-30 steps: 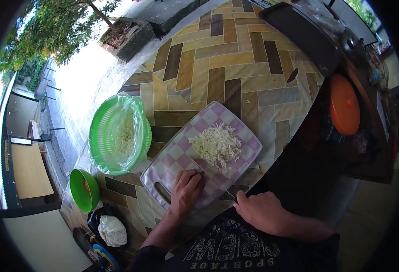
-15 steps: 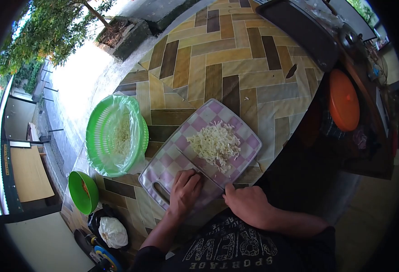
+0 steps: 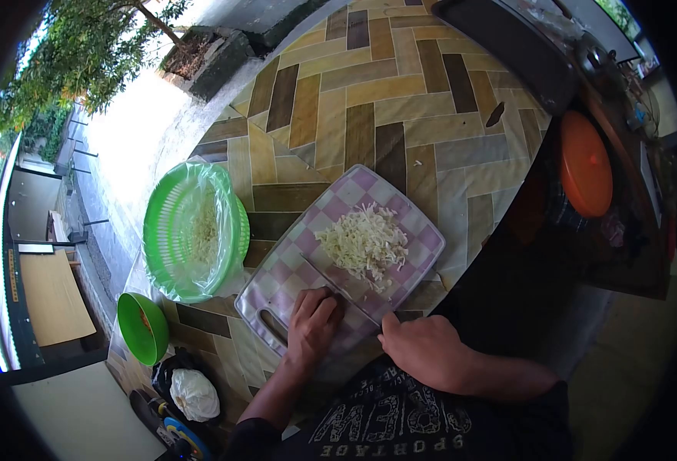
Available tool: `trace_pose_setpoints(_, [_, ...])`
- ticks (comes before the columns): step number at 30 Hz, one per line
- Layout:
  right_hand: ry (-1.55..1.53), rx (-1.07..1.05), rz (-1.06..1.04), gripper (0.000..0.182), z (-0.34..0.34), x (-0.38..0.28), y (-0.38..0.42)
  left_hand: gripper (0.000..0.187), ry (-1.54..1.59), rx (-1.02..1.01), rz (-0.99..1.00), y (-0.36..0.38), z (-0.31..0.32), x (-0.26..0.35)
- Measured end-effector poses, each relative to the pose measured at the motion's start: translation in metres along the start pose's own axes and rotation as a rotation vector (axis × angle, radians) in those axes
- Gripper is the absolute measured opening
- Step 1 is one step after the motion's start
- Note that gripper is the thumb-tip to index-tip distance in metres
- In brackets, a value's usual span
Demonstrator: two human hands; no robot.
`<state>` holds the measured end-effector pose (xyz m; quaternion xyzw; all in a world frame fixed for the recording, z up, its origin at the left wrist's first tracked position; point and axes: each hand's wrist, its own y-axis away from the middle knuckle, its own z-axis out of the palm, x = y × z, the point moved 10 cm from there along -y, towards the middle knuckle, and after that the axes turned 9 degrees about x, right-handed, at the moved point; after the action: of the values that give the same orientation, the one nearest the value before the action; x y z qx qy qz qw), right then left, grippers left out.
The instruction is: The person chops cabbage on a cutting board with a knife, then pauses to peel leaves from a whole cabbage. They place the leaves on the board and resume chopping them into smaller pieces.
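My right hand (image 3: 424, 344) is closed round the handle of a knife (image 3: 342, 289), whose blade lies diagonally across a pink-and-white checked cutting board (image 3: 423, 238). Curled fingers of my left hand (image 3: 315, 319) press down on the board, close against the blade; whatever is under them is hidden. Beyond the knife sits a loose heap of finely shredded pale vegetable (image 3: 365, 242), which looks like cabbage. To the left stands a green basket (image 3: 154, 250) lined with a clear plastic bag (image 3: 219, 207), with more pale shreds inside the bag.
A green bowl (image 3: 142, 349) with something orange inside and a white plastic bundle (image 3: 194, 393) stand at the table's left side. A dark tray (image 3: 507, 50) lies at the far right edge. An orange lid (image 3: 586, 165) is off the table to the right.
The view has shifted very slightly. Both hands, the knife and the shredded heap keep practically the same places on the board.
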<state>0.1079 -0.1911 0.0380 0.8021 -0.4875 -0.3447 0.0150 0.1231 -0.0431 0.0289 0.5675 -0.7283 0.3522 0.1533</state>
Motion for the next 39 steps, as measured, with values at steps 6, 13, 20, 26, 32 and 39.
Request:
trace_pose_setpoints(6, [-0.003, 0.056, -0.028, 0.03, 0.001, -0.002, -0.004, 0.023, -0.007, 0.002, 0.015, -0.001, 0.0, 0.002])
trace_pose_setpoints(13, [0.002, 0.007, -0.022, 0.029, 0.006, -0.003, -0.002, 0.025, -0.023, -0.013, -0.015, 0.005, 0.0, -0.001])
trace_pose_setpoints(20, [-0.007, -0.003, 0.0, 0.029, 0.012, -0.003, -0.005, 0.023, -0.056, 0.021, -0.029, 0.005, -0.004, 0.004])
trace_pose_setpoints(26, [0.012, 0.021, -0.045, 0.023, 0.008, -0.004, -0.009, 0.024, -0.083, 0.019, -0.046, 0.003, -0.005, 0.004])
trace_pose_setpoints(32, [-0.034, -0.003, -0.054, 0.029, 0.017, -0.001, -0.011, 0.026, -0.099, 0.024, 0.004, 0.007, -0.005, 0.002])
trace_pose_setpoints(39, [-0.005, 0.043, -0.066, 0.021, 0.005, -0.004, -0.006, 0.025, -0.112, -0.047, 0.06, 0.002, -0.008, 0.013])
